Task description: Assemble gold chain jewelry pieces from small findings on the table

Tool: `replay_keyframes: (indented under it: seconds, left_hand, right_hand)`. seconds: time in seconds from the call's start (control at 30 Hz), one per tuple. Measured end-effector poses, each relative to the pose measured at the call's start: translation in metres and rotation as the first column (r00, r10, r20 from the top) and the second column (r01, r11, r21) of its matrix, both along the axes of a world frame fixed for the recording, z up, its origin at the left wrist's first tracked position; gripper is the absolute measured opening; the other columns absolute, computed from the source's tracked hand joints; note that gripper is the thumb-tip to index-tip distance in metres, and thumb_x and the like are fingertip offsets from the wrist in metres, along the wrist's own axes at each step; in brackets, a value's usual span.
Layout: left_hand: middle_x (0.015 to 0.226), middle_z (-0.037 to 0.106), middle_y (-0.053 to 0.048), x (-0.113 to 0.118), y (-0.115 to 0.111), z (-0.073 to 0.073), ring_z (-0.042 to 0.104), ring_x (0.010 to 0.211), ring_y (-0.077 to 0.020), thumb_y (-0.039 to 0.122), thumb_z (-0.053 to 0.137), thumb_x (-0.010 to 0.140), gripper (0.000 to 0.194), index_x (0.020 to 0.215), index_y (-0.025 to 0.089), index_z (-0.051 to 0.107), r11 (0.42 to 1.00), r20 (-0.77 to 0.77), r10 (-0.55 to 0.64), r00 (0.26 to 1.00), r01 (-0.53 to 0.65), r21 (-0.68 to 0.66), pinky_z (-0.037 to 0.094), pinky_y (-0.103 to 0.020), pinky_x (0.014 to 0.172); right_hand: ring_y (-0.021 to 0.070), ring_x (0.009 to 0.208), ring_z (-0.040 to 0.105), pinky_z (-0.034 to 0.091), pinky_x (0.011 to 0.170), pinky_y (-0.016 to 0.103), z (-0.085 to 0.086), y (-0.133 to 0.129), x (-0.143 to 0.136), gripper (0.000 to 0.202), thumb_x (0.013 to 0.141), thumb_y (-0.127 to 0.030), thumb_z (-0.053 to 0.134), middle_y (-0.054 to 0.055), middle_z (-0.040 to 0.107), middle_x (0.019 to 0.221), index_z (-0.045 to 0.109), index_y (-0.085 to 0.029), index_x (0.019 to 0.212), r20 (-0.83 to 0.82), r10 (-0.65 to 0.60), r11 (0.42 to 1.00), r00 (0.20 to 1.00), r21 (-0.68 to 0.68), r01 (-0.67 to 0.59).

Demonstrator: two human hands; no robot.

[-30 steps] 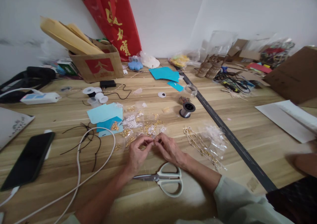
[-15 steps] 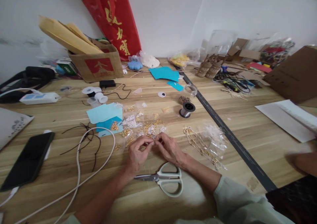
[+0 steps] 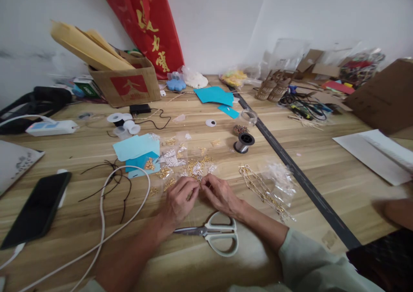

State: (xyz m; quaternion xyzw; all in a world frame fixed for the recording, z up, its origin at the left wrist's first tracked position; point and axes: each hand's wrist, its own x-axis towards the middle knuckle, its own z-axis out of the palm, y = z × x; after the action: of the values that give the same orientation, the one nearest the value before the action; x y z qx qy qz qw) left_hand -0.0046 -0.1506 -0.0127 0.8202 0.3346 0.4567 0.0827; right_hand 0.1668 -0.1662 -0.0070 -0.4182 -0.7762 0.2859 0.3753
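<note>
Meeting near the middle of the table's [image 3: 193,275] near side, the left hand [image 3: 181,199] and right hand [image 3: 219,193] each have thumb and forefinger pressed together; whatever sits between the fingertips is too small to make out. Gold and silver beads [image 3: 198,167] lie just past the fingers, on the side toward the table's far edge.

Between the forearms, on the near-edge side of the hands, lie scissors [image 3: 206,231], their blades pointing at the left wrist. Toward the table's left edge come a looped white cable [image 3: 102,214], black cord [image 3: 125,206] and a phone [image 3: 37,210]; blue cards [image 3: 137,147] lie beyond the cable. To the right of the hands, chains [image 3: 258,191] lie against plastic bags [image 3: 279,178], short of a dark strip [image 3: 292,167] running from the far edge toward the near right corner. A wire spool [image 3: 244,142] stands beyond the beads. Near the far edge, at left, a box [image 3: 125,85] stands before a red bag [image 3: 155,34].
</note>
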Motion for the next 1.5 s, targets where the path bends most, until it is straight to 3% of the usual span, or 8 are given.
replay_keyframes:
  seconds: [0.2, 0.37, 0.67, 0.97, 1.27, 1.5]
  left_hand:
    - [0.078, 0.062, -0.005, 0.0008, -0.0012, 0.0060, 0.059, 0.074, -0.0151, 0.003, 0.054, 0.082, 0.016, 0.077, 0.017, 0.056, 0.999, -0.024, -0.027, 0.999, 0.028, 0.045, 0.052, -0.027, 0.066]
    - [0.079, 0.062, -0.006, 0.0002, 0.0002, 0.0021, 0.057, 0.076, -0.0161, 0.001, 0.055, 0.082, 0.016, 0.078, 0.016, 0.056, 0.996, -0.054, -0.044, 0.998, 0.048, 0.073, 0.051, -0.029, 0.068]
    - [0.080, 0.063, -0.007, -0.0040, 0.0000, 0.0014, 0.056, 0.077, -0.0180, 0.004, 0.054, 0.084, 0.013, 0.082, 0.016, 0.058, 0.989, -0.219, 0.007, 0.976, 0.026, 0.147, 0.050, -0.031, 0.069]
    - [0.078, 0.061, -0.006, -0.0006, 0.0009, 0.0007, 0.056, 0.076, -0.0163, 0.000, 0.051, 0.082, 0.018, 0.077, 0.017, 0.053, 0.994, -0.105, -0.076, 0.992, 0.084, 0.073, 0.051, -0.029, 0.069]
    - [0.076, 0.063, -0.003, 0.0027, 0.0014, 0.0040, 0.061, 0.074, -0.0146, 0.002, 0.054, 0.081, 0.017, 0.075, 0.018, 0.055, 0.997, 0.019, -0.070, 0.997, 0.070, -0.037, 0.052, -0.026, 0.068]
    - [0.077, 0.064, -0.003, 0.0016, 0.0012, 0.0053, 0.062, 0.074, -0.0146, 0.004, 0.053, 0.082, 0.017, 0.075, 0.018, 0.056, 0.996, -0.018, -0.067, 0.998, 0.066, -0.052, 0.053, -0.027, 0.067]
  right_hand:
    - [0.0107, 0.059, 0.046, 0.037, 0.058, 0.022, 0.0025, 0.0010, 0.0000, 0.007, 0.092, -0.019, 0.043, -0.002, 0.049, 0.069, 0.049, -0.018, 0.089, -0.049, 0.003, 0.995, 0.999, -0.102, -0.008]
    - [0.0091, 0.057, 0.043, 0.034, 0.054, 0.020, 0.0075, 0.0017, 0.0011, 0.007, 0.091, -0.020, 0.045, -0.004, 0.048, 0.066, 0.050, -0.017, 0.086, -0.086, 0.022, 0.979, 0.996, -0.199, -0.039]
    - [0.0081, 0.055, 0.039, 0.030, 0.053, 0.019, 0.0077, 0.0042, 0.0038, 0.007, 0.089, -0.019, 0.048, -0.005, 0.046, 0.063, 0.051, -0.017, 0.083, -0.046, 0.034, 0.963, 0.998, -0.265, -0.045]
    - [0.0079, 0.058, 0.042, 0.032, 0.053, 0.018, 0.0080, 0.0048, 0.0039, 0.009, 0.089, -0.020, 0.048, -0.005, 0.049, 0.065, 0.053, -0.016, 0.083, -0.114, 0.018, 0.943, 0.993, -0.328, -0.055]
    - [0.0073, 0.056, 0.042, 0.032, 0.052, 0.018, 0.0051, 0.0061, 0.0049, 0.009, 0.089, -0.021, 0.049, -0.005, 0.049, 0.064, 0.054, -0.016, 0.084, -0.108, 0.011, 0.935, 0.994, -0.352, -0.049]
    - [0.0077, 0.056, 0.041, 0.031, 0.052, 0.018, 0.0064, 0.0072, 0.0064, 0.011, 0.089, -0.024, 0.050, -0.005, 0.048, 0.064, 0.054, -0.015, 0.084, -0.077, 0.031, 0.925, 0.997, -0.375, -0.057]
